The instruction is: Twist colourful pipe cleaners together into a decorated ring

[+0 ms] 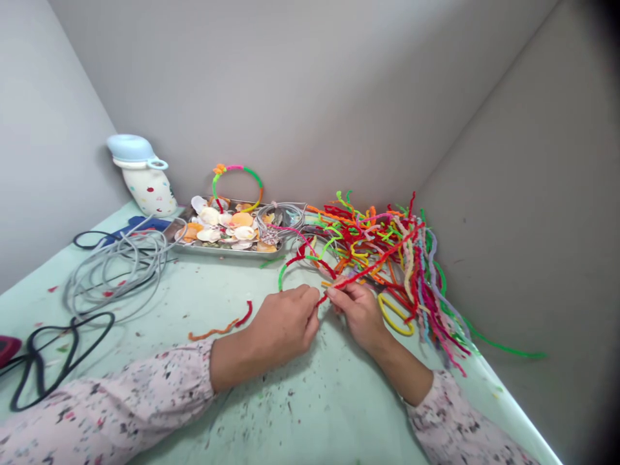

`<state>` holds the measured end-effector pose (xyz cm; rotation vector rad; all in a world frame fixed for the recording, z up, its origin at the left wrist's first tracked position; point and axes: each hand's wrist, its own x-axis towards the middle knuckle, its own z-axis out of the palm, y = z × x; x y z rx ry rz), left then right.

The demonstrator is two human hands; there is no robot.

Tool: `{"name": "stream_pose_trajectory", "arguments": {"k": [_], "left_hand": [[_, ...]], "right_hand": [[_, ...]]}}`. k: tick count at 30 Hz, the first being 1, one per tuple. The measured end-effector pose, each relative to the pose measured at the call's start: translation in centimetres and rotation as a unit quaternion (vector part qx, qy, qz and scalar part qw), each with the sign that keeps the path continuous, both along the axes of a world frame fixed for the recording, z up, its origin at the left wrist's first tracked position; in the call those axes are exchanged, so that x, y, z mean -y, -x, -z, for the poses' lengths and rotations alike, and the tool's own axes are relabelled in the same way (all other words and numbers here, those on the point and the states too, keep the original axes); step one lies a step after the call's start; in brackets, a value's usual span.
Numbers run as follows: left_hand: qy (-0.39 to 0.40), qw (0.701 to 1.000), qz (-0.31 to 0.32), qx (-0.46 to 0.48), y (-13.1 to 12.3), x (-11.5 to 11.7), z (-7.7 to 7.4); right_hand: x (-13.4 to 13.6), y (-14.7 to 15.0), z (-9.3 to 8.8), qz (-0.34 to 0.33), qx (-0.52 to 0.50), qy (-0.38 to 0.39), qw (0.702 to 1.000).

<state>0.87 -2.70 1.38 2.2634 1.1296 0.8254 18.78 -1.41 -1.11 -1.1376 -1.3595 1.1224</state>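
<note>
Over the middle of the table, my left hand [285,323] is closed at the lower side of a hoop [294,261] wound in green and dark red fuzzy stems. A long red pipe cleaner [375,265] runs from between my two hands up to the right, over the pile. My right hand [358,310] pinches it near its lower end, just beside my left fingers. Part of the hoop is hidden behind my left hand. A short orange and red pipe cleaner [223,328] lies left of my left wrist.
Behind stands a metal tray [227,252] of shells, with a finished-looking coloured hoop [252,173] upright on it. Many pipe cleaners [387,239] heap at the right. Coils of grey wire [116,271], a black cord [36,368] and a white bottle [148,187] are at the left.
</note>
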Motion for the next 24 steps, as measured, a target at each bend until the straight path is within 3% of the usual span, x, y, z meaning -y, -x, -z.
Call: {"name": "stream_pose_trajectory", "arguments": {"k": [3,6,9,12,15,18,21,24], "left_hand": [[0.151,0.98,0.028,0.125,-0.2,-0.1,0.3],[0.378,0.873,0.099,0.291,-0.5,-0.6,0.6],[0.518,0.757,0.128,0.377,-0.7,-0.8,0.5],[0.573,0.707,0.132,0.393,-0.6,-0.6,0.2],[0.582,0.701,0.127,0.391,-0.6,-0.4,0.0],[0.568,0.715,0.125,0.389,-0.5,-0.4,-0.1],[0.53,0.758,0.115,0.362,-0.6,-0.5,0.2],[0.467,0.827,0.1,0.298,-0.6,-0.5,0.6]], "right_hand": [[-0.3,-0.3,0.4,-0.022,-0.036,0.004,0.999],[-0.6,-0.6,0.9,-0.039,-0.097,0.003,0.994],[-0.7,-0.7,1.2,-0.045,-0.127,0.003,0.991],[-0.7,-0.7,1.1,-0.048,-0.133,0.003,0.99],[-0.7,-0.6,1.1,-0.053,-0.133,0.001,0.99],[-0.7,-0.6,1.3,-0.05,-0.117,0.004,0.992],[-0.6,-0.6,1.4,-0.059,-0.093,0.002,0.994],[-0.6,-0.6,1.3,-0.068,-0.09,-0.007,0.994]]}}
